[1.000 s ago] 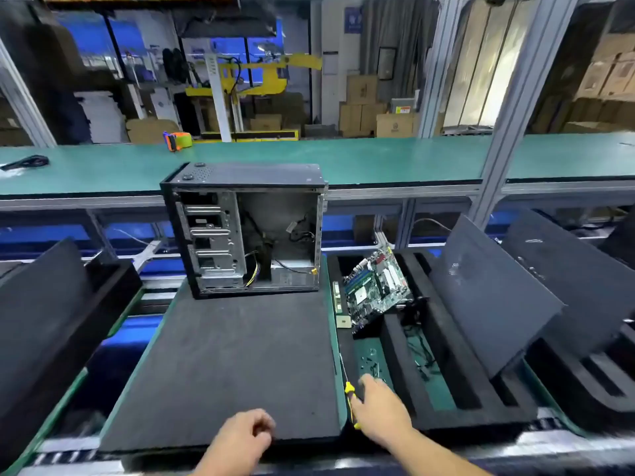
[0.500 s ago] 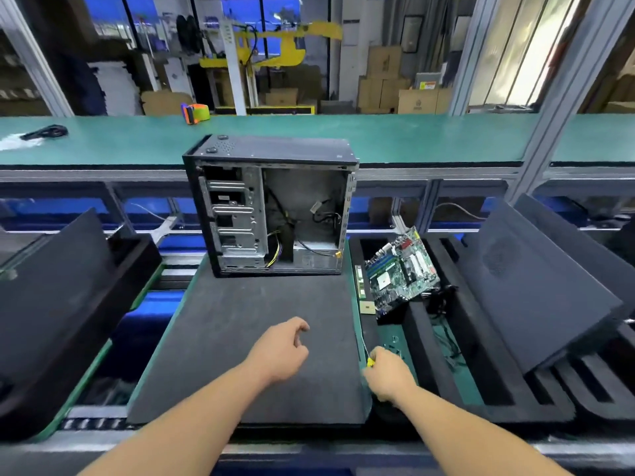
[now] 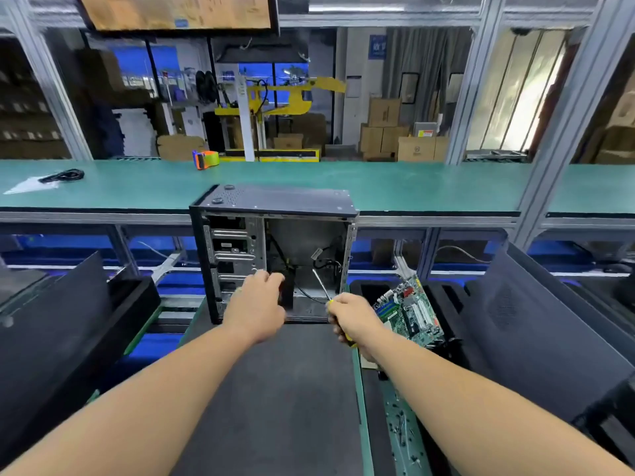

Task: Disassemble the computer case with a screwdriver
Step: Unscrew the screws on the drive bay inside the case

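Note:
The black computer case (image 3: 275, 201) stands upright at the far end of a dark foam mat (image 3: 275, 389), its open side facing me, with a metal drive cage on the left and loose cables inside. My left hand (image 3: 256, 304) reaches into the lower opening, fingers curled beside a black part; whether they grip it is hidden. My right hand (image 3: 354, 319) grips the yellow handle of a screwdriver (image 3: 321, 285), whose shaft points up-left into the case's lower right corner.
A green motherboard (image 3: 407, 310) leans in a black foam tray to the right of the case. Several loose screws (image 3: 402, 438) lie on the green strip beside the mat. Black foam panels (image 3: 536, 334) stand right and left. A long green bench (image 3: 412, 183) runs behind.
My right hand picked the screwdriver up from beside the mat and carried it forward to the case. My left hand moved from the mat's near edge into the case opening.

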